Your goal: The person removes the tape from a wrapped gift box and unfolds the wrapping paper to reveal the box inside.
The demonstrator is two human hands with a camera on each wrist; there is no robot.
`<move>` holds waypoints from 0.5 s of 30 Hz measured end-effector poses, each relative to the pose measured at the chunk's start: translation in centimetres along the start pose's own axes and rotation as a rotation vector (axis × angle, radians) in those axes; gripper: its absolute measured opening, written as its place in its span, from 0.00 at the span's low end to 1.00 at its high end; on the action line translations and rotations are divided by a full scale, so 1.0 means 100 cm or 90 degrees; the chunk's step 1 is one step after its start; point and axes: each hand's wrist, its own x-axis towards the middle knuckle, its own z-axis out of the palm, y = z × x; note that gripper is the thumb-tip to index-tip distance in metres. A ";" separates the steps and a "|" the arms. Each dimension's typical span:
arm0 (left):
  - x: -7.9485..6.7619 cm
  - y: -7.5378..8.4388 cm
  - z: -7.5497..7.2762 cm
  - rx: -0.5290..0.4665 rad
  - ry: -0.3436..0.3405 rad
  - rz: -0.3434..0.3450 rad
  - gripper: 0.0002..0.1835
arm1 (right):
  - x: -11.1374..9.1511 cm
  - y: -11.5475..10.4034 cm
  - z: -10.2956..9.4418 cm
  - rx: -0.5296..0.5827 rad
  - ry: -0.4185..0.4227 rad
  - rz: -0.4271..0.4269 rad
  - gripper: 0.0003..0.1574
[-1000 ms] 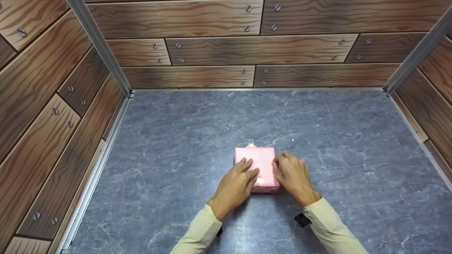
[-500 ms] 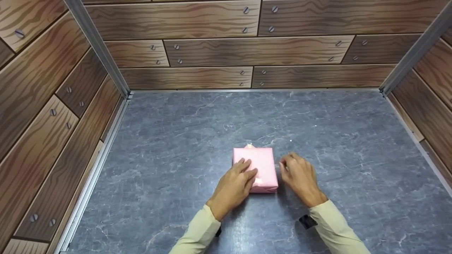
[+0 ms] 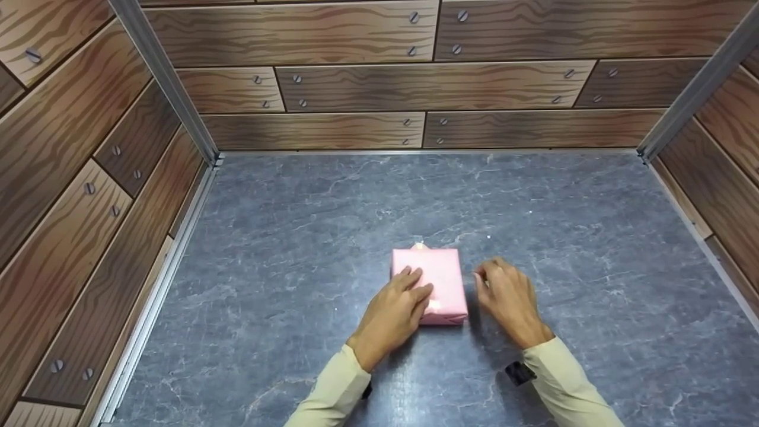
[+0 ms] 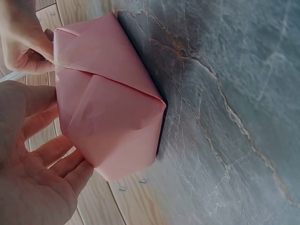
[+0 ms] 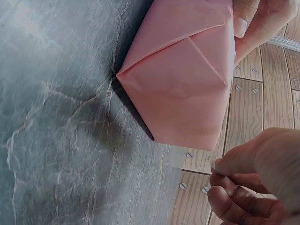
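Note:
A box wrapped in pink paper (image 3: 442, 273) lies on the grey marbled surface, with folded flaps on its near side in both wrist views. My left hand (image 3: 394, 311) rests on its top left part, fingers spread over the paper. In the left wrist view, a shiny strip of clear tape (image 4: 63, 66) shows at the upper edge of the folds. My right hand (image 3: 509, 299) is just right of the box, apart from it. Its thumb and forefinger pinch a thin, pale sliver (image 5: 213, 164), seemingly clear tape; the other fingers curl in.
Wood-print panels (image 3: 356, 86) with metal corner rails (image 3: 172, 89) close in the back and both sides. Small white specks (image 3: 488, 236) dot the surface behind the box. Dark wrist devices (image 3: 520, 373) sit under the pale sleeves.
My right hand has drawn away from the box's right edge, moving a short way right. The left hand stays on the box, and the camera view has shifted slightly.

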 end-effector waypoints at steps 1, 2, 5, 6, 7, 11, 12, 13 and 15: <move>0.000 0.000 0.000 0.000 0.001 0.001 0.15 | 0.000 0.001 0.000 -0.001 0.000 0.001 0.03; 0.000 0.000 0.000 -0.001 0.002 0.002 0.15 | -0.001 0.001 0.000 -0.001 -0.001 0.003 0.03; 0.000 0.000 0.000 -0.002 0.009 0.006 0.15 | -0.002 0.002 0.000 -0.003 -0.002 0.009 0.04; 0.000 0.000 0.000 -0.001 0.011 0.007 0.15 | -0.002 0.002 0.000 -0.004 -0.002 0.011 0.04; 0.000 0.000 -0.001 -0.001 0.013 0.009 0.15 | -0.003 0.002 0.001 -0.005 -0.003 0.013 0.03; 0.000 0.000 -0.001 0.005 0.016 0.012 0.14 | -0.004 0.003 0.002 -0.009 -0.013 0.028 0.03; -0.001 0.000 -0.001 0.006 0.016 0.013 0.14 | -0.004 0.003 0.002 -0.010 -0.016 0.033 0.02; -0.001 0.000 -0.001 0.006 0.017 0.014 0.14 | -0.004 0.003 0.002 -0.011 -0.020 0.038 0.02; 0.000 0.000 0.000 0.006 0.019 0.017 0.14 | -0.004 0.004 0.002 -0.012 -0.024 0.043 0.02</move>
